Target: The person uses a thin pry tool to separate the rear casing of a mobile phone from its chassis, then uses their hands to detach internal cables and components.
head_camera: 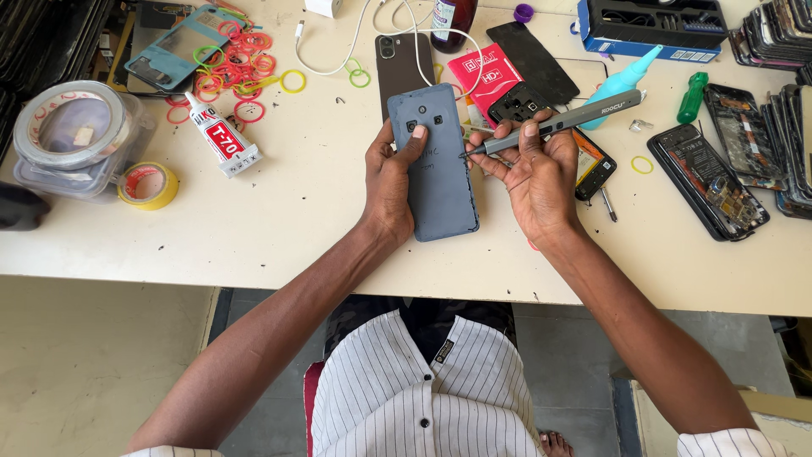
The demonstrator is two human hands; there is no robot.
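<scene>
Holding a grey-blue phone back cover (438, 165) at centre frame, the left hand (391, 182) wraps its left edge, thumb pressed on the top near the camera cut-outs; grip is closed on the cover. Right hand (533, 169) pinches a grey pen-type screwdriver (554, 123) between thumb & fingers, tip touching the cover's right edge about mid-upper height.

Head view, progress as I judge it: cover looks already off its phone, held rear side up just above the worktop (296, 228); tool tip at the seam/edge suggests work along that side is under way, not finished. Can't tell if anything is stuck beneath the cover, hidden.

Round it: a dark phone (397, 59) lies just above the cover, a red packet (482, 72) to its right. An opened phone (710, 182) w/ bare internals sits at right. Glue tube (222, 135) & coloured rubber bands (241, 59) upper left, tape rolls (148, 184) far left. Teal bottle (622, 83) & green tool (692, 97) upper right.
</scene>
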